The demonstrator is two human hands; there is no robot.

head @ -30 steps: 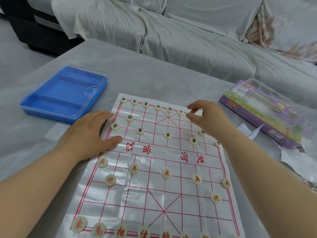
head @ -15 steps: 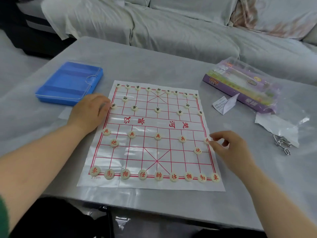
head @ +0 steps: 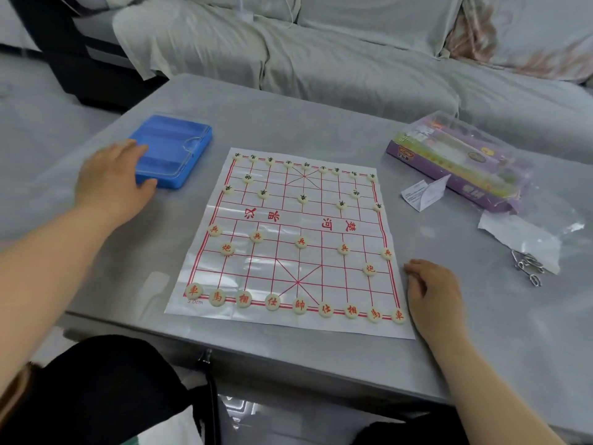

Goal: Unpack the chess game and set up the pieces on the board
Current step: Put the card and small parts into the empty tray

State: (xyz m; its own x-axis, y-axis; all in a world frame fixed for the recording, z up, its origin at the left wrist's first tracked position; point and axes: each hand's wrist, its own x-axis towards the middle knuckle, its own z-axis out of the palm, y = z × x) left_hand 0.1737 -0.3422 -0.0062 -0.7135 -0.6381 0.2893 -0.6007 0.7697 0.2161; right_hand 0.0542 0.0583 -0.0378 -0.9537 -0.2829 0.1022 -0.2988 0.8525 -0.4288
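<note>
Setup of a Chinese chess game, near to far. Nearest, the red pieces (head: pixel 300 306) stand in a full back row along the near edge of the board (head: pixel 288 324), a thin printed sheet lying flat on the counter (head: pixel 288 117). Two cannons and five soldiers stand in front of that row.

The right hand (head: pixel 433 293) rests on the counter just beside the board's right edge, its fingers (head: pixel 414 273) loosely curled and holding nothing.

Across the river line, the dark-lettered pieces (head: pixel 305 165) mirror the red arrangement, so the layout appears complete.

To the left, the left hand (head: pixel 112 181) is laid on the near corner of the blue case (head: pixel 175 149), fingers extended and together, thumb against its near wall. Blur hides finer detail.

The remaining step is probably tidying and checking. The case is best lifted clear rather than slid, so that the light sheet is not dragged. Each disc should sit squarely on its intersection.

At the right lie a leaflet (head: pixel 423 194), the purple box (head: pixel 455 165) and a plastic wrapper (head: pixel 519 236); a sofa (head: pixel 353 59) lies beyond.
</note>
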